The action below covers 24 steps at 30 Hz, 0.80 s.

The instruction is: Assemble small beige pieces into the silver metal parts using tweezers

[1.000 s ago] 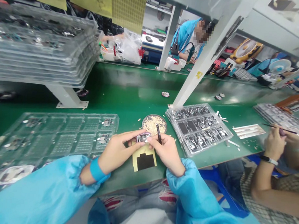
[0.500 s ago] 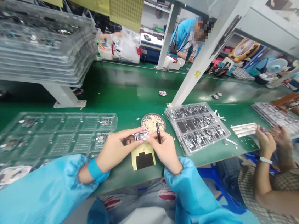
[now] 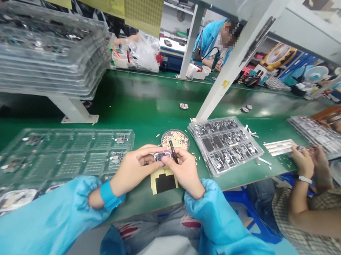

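My left hand point(image 3: 131, 166) grips a small rounded electronic housing point(image 3: 162, 156) with a pale purplish rim and circuitry inside. A black pen-like tool, apparently tweezers point(image 3: 172, 150), leans upright in the fingers of my right hand point(image 3: 186, 172). My right thumb presses on the face of the housing, and the lower end of the tool is hidden by my fingers. Below both hands a yellow sheet point(image 3: 154, 184) with a black patch point(image 3: 165, 183) lies on the bench. Just behind them stands a round dish point(image 3: 188, 140) full of tiny beige pieces.
Left is a clear compartment tray point(image 3: 72, 160) with some parts; stacked trays point(image 3: 42, 69) stand above it. Filled trays point(image 3: 216, 174) lie right of the dish near a white post point(image 3: 220, 88). A co-worker's hands point(image 3: 307, 162) work farther right. Loose housings point(image 3: 184, 106) lie behind.
The black tool has tilted and shifted left, closer to the housing. My right hand has closed in, its thumb now over the housing's face. The housing has turned slightly.
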Motion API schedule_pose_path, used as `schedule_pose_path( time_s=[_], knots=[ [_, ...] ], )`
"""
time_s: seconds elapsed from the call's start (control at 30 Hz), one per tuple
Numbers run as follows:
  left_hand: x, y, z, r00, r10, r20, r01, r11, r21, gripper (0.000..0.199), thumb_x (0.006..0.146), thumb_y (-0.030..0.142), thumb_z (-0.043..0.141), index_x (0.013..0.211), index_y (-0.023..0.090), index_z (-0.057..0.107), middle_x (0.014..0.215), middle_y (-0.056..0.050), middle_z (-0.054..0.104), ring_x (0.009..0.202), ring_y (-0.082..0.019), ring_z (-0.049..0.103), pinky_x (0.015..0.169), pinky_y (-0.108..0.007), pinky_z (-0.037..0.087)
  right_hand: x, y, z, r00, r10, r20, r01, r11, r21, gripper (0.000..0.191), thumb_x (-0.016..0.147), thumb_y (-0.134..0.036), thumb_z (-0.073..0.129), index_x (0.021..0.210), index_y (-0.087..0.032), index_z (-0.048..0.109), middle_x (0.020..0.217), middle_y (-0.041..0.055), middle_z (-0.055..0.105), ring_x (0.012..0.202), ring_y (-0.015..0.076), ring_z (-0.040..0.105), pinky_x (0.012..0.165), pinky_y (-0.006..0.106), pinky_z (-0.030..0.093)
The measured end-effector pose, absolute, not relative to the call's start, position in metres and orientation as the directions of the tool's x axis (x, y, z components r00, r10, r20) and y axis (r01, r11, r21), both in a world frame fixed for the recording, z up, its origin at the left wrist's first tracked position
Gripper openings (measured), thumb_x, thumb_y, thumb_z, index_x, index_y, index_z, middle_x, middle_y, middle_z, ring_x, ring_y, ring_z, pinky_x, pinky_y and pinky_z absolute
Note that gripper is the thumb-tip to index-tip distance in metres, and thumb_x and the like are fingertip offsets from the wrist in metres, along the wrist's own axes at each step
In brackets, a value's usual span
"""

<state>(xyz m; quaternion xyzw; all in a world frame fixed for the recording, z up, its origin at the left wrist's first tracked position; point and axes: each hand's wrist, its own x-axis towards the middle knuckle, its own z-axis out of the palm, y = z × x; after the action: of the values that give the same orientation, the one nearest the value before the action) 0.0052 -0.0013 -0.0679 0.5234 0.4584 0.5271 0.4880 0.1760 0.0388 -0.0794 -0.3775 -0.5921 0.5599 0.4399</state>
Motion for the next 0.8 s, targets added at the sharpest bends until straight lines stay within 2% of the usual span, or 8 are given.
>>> schedule_pose_path(
  time_s=[0.1,0.17,0.23,0.37,0.43,0.63,0.8],
  knots=[
    [0.004,0.0,-0.066,0.079,0.996,0.044,-0.09,-0.037,0.995,0.033,0.083,0.033,0.076,0.113,0.019,0.075,0.124,-0.011,0.068,0.111,-0.027,0.066,0.096,-0.036,0.056,0.175,0.038,-0.079,-0.324,0.946,0.031,-0.039,0.02,-0.999,0.037,0.075,-0.049,0.08,0.086,-0.018,0.064,0.081,0.0033,0.068,0.075,0.0184,0.066,0.07,0.03,0.056],
    [0.003,0.0,-0.065,0.102,0.995,-0.014,-0.114,0.025,0.993,0.036,0.087,0.034,0.07,0.119,0.018,0.072,0.124,-0.012,0.069,0.109,-0.027,0.067,0.092,-0.036,0.057,0.175,0.038,-0.079,-0.306,0.952,0.016,-0.043,0.002,-0.999,0.039,0.074,-0.051,0.079,0.086,-0.018,0.063,0.08,0.003,0.068,0.073,0.0185,0.066,0.069,0.03,0.056],
    [0.004,0.0,-0.066,0.097,0.995,-0.034,-0.086,0.042,0.995,0.038,0.087,0.036,0.069,0.121,0.017,0.068,0.117,-0.012,0.072,0.1,-0.026,0.069,0.086,-0.036,0.057,0.175,0.038,-0.078,-0.281,0.959,0.031,-0.035,0.022,-0.999,0.038,0.075,-0.051,0.079,0.086,-0.018,0.062,0.082,0.0032,0.068,0.075,0.0183,0.065,0.07,0.029,0.055],
    [0.007,-0.003,-0.07,0.034,0.999,0.042,0.152,-0.047,0.987,0.025,0.086,0.038,0.07,0.1,0.017,0.067,0.09,-0.006,0.073,0.081,-0.02,0.068,0.074,-0.03,0.055,0.174,0.039,-0.08,-0.284,0.957,0.06,-0.007,0.06,-0.998,0.037,0.073,-0.048,0.081,0.085,-0.017,0.065,0.082,0.004,0.067,0.076,0.0177,0.062,0.069,0.028,0.051],
    [0.009,-0.004,-0.07,0.018,0.996,0.083,0.232,-0.085,0.969,0.022,0.086,0.037,0.069,0.096,0.018,0.068,0.086,-0.003,0.072,0.077,-0.019,0.066,0.069,-0.028,0.053,0.174,0.039,-0.08,-0.297,0.953,0.051,0.011,0.057,-0.998,0.037,0.072,-0.048,0.081,0.086,-0.017,0.066,0.081,0.0038,0.067,0.076,0.0176,0.061,0.067,0.027,0.05],
    [0.012,-0.009,-0.068,-0.023,0.995,0.094,0.225,-0.087,0.971,0.025,0.085,0.04,0.069,0.094,0.017,0.069,0.079,-0.003,0.07,0.072,-0.018,0.065,0.065,-0.027,0.051,0.173,0.033,-0.076,-0.226,0.97,0.09,0.115,0.119,-0.986,0.038,0.074,-0.051,0.077,0.079,-0.018,0.058,0.071,-0.0001,0.059,0.065,0.0144,0.052,0.061,0.025,0.045],
    [0.015,-0.013,-0.069,-0.065,0.994,0.091,0.23,-0.073,0.97,0.026,0.085,0.041,0.07,0.094,0.016,0.069,0.074,-0.002,0.068,0.07,-0.018,0.065,0.062,-0.027,0.051,0.169,0.03,-0.075,-0.225,0.97,0.091,0.107,0.117,-0.987,0.037,0.075,-0.05,0.076,0.078,-0.018,0.056,0.071,-0.0001,0.058,0.063,0.0136,0.05,0.058,0.025,0.042]
  ],
)
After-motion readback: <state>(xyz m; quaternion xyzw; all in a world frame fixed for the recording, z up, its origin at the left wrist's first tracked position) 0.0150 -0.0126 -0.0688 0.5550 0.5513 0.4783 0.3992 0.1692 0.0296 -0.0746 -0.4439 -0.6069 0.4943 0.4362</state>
